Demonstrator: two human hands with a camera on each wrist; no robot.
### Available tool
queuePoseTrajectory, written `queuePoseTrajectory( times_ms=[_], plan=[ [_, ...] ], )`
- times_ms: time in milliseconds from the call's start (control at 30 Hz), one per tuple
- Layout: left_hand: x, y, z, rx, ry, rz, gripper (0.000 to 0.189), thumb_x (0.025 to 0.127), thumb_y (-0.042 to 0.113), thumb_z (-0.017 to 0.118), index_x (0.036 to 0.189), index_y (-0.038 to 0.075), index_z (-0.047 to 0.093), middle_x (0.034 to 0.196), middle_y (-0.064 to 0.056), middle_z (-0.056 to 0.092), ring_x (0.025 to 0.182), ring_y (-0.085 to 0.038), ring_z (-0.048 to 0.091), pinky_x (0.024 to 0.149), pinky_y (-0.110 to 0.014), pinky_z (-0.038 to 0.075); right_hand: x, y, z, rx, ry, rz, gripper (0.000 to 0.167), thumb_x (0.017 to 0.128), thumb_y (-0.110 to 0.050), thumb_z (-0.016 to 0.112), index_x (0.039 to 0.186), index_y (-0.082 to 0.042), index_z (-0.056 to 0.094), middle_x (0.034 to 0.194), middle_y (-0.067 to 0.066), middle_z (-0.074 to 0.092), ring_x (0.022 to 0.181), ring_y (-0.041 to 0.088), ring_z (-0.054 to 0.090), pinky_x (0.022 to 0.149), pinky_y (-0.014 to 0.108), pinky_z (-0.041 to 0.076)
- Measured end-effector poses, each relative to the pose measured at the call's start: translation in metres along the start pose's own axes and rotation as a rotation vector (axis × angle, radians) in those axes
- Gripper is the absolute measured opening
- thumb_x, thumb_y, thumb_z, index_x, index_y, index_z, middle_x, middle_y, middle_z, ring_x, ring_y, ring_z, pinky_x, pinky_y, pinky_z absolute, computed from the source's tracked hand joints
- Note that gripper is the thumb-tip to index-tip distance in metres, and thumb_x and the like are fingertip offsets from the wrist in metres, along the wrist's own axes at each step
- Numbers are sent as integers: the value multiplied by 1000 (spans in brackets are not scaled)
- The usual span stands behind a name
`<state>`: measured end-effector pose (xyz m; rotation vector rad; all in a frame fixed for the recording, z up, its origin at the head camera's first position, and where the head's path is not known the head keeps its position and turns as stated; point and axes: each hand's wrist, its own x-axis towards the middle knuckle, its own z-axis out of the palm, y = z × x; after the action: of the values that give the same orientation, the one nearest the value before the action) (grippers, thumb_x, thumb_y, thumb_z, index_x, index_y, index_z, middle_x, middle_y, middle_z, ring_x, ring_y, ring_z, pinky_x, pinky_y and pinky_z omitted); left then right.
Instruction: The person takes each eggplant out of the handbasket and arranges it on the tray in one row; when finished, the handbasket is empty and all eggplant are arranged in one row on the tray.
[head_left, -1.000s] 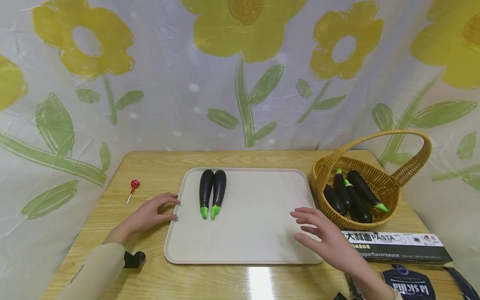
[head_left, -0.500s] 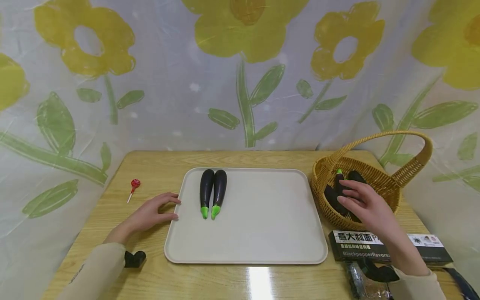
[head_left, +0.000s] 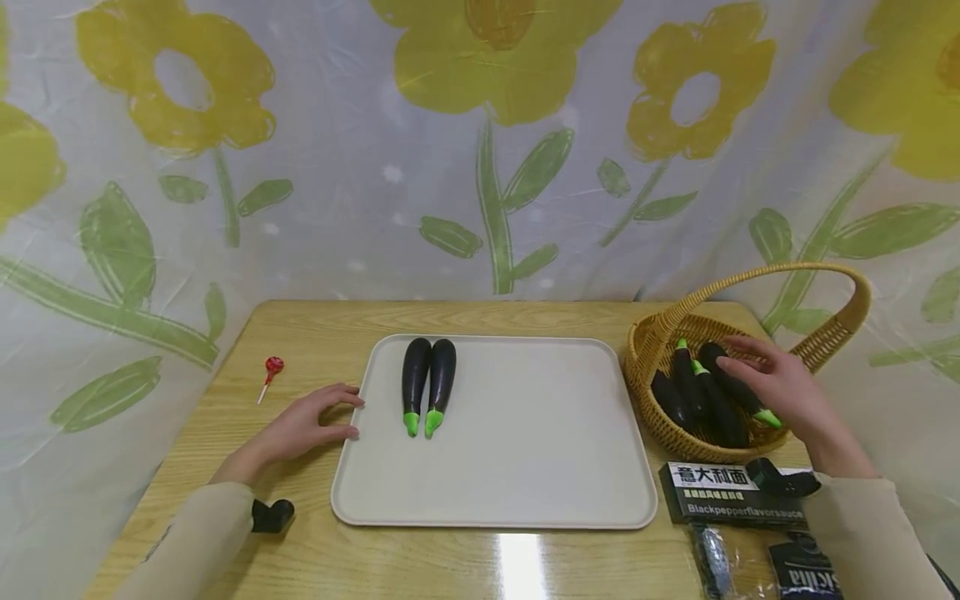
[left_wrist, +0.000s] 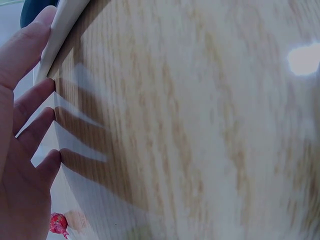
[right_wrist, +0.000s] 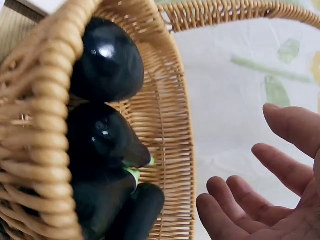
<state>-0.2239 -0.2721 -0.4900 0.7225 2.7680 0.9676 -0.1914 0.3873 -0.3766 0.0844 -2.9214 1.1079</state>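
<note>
My left hand (head_left: 311, 423) lies at the left rim of a white rectangular tray (head_left: 517, 433), fingertips and thumb right at the edge. In the left wrist view its fingers (left_wrist: 36, 97) are spread, nothing between them. Two dark eggplants (head_left: 416, 375) with green stems lie side by side on the tray's left part. Over the right side of a wicker basket (head_left: 651, 407) is my right hand (head_left: 783, 387), fingers loosely bent and holding nothing. Several eggplants (head_left: 722, 412) fill the basket; the hand overlaps the rightmost one (head_left: 723, 371). In the right wrist view the fingers (right_wrist: 280, 167) are apart.
A tall arched handle (head_left: 750, 271) rises over the basket. In front of it lie a black pasta box (head_left: 727, 496) and a dark package (head_left: 806, 571), partly hidden by the right sleeve. A red lollipop (head_left: 273, 365) lies left of the tray. A flowered curtain (head_left: 337, 208) hangs behind the table.
My right hand has moved from above the tray's right side, rightward across the basket, to its right side. The left hand stays at the tray's rim.
</note>
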Motion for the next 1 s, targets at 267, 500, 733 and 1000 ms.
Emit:
queuePoseTrajectory(
  times_ms=[267, 500, 733, 1000],
  plan=[
    [1, 0, 0, -4, -1, 10, 42, 87, 36, 74, 120, 13, 65, 141, -19, 50, 135, -45, 36, 109, -63, 28, 13, -2, -7, -3, -81, 46, 74, 99, -49, 51, 150, 0, 32, 149, 32, 33, 128, 55, 36, 94, 65, 41],
    [1, 0, 0, 1, -5, 14, 42, 87, 36, 74, 120, 13, 65, 141, -19, 50, 135, -46, 36, 108, -63, 29, 28, 0, -2, 121, -142, 108, 79, 97, -50, 54, 153, -1, 25, 153, 29, 27, 136, 51, 28, 104, 66, 32],
    [1, -1, 0, 1, -4, 16, 42, 87, 36, 74, 120, 13, 65, 141, -19, 51, 135, -46, 36, 109, -63, 28, 46, 10, 11, 127, -172, 55, 69, 102, -39, 52, 149, 6, 30, 147, 33, 35, 130, 47, 41, 101, 58, 41],
    [0, -1, -1, -8, -4, 12, 41, 87, 37, 74, 120, 14, 64, 141, -19, 50, 135, -45, 37, 109, -62, 29, 59, 10, 20, 151, -225, 98, 69, 102, -37, 53, 149, 7, 29, 148, 33, 34, 128, 47, 44, 101, 57, 42]
  ],
)
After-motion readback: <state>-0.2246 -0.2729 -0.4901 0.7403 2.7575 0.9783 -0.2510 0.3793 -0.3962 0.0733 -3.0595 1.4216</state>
